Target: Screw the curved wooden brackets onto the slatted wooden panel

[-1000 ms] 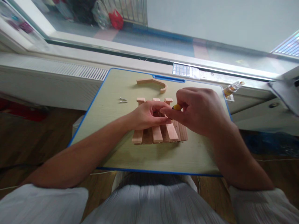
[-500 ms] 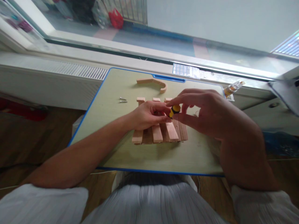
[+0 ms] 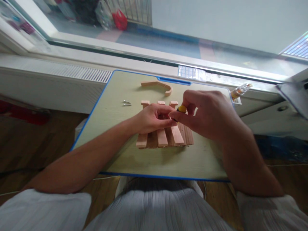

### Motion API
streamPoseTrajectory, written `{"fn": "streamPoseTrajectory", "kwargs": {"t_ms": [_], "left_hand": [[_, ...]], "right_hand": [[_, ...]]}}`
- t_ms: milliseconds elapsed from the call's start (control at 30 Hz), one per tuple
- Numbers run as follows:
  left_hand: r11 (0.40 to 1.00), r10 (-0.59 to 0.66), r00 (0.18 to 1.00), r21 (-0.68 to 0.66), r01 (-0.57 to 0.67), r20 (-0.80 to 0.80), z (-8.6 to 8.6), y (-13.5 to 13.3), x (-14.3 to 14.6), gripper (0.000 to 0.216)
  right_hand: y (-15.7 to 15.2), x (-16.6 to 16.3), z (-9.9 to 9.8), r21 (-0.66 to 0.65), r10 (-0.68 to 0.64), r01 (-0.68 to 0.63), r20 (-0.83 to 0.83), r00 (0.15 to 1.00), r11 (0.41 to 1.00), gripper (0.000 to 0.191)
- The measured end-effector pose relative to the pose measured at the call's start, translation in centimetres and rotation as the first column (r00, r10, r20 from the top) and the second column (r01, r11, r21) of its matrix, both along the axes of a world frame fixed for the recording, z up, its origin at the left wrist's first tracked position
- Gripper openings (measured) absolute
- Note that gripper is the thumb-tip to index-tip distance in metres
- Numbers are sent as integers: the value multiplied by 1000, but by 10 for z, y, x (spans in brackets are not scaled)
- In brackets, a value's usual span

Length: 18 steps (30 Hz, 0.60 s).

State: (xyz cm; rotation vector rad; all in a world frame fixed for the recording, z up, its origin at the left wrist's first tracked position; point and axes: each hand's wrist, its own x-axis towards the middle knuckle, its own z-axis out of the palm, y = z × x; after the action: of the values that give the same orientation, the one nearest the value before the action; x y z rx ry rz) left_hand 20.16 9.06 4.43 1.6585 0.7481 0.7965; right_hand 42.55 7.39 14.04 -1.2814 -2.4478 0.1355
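A small wooden slatted assembly (image 3: pixel 161 137) lies in the middle of a pale green tray table (image 3: pixel 115 128). My left hand (image 3: pixel 151 119) rests on top of it with fingers curled, pressing it down. My right hand (image 3: pixel 207 115) is closed round a short screwdriver with a yellow and black handle (image 3: pixel 181 109), held upright over the slats by the left fingertips. The tool's tip is hidden behind my fingers.
A curved wooden piece (image 3: pixel 158 86) lies at the table's far side. Two small metal screws (image 3: pixel 126 103) lie left of the assembly. A clear tube with orange contents (image 3: pixel 239 90) lies on the sill at the right. A radiator grille and window run behind the table.
My right hand's fingers opened round the screwdriver handle half a second ago and have closed on it again, turning it. The left hand and the wooden assembly have not moved.
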Motion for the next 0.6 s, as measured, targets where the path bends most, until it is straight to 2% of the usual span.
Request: {"fn": "streamPoseTrajectory", "kwargs": {"t_ms": [100, 233, 400, 500, 600], "left_hand": [[1000, 4, 1000, -18, -3, 27, -1, 1, 1, 30], [998, -10, 997, -54, 15, 80, -4, 2, 2, 31], [997, -3, 997, -73, 9, 79, -4, 2, 2, 30], [998, -16, 997, -63, 20, 73, -5, 2, 1, 26], [999, -23, 996, -46, 27, 81, -7, 2, 1, 25]], "right_hand": [[0, -8, -4, 26, -27, 27, -11, 1000, 999, 36], [0, -16, -10, 27, -53, 54, -26, 998, 998, 31], [-1, -11, -6, -13, -88, 88, -32, 996, 996, 37], [0, 2, 1, -101, -10, 3, -63, 998, 995, 31], [1, 13, 7, -205, 154, -179, -134, 979, 962, 22]]}}
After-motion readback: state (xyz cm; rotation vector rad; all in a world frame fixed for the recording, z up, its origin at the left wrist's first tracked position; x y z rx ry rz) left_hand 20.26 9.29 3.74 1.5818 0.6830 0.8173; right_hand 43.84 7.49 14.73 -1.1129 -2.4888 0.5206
